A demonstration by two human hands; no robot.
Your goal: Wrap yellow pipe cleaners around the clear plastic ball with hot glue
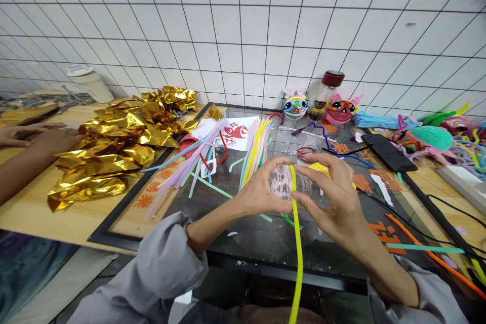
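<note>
My left hand (pixel 255 193) is wrapped round a short clear plastic container (pixel 280 182) with patchy pale pink on its side. A long yellow pipe cleaner (pixel 297 243) runs across the container and hangs down towards my lap. With thumb and fingers, my right hand (pixel 334 197) presses the pipe cleaner against the container's right end. Behind my hands lie bundles of pastel pipe cleaners (pixel 256 149) and a pair of red-handled scissors (pixel 306 152). Part of a yellow piece (pixel 318 167) shows behind my right fingers.
Crumpled gold foil (pixel 110 147) covers the left side, beside a co-worker's arm (pixel 36 162). Along the wall stand two decorated animal heads (pixel 295 105) and a red-lidded jar (pixel 327 92). A black phone (pixel 389 152) and loose pipe cleaners (pixel 425 248) lie to the right.
</note>
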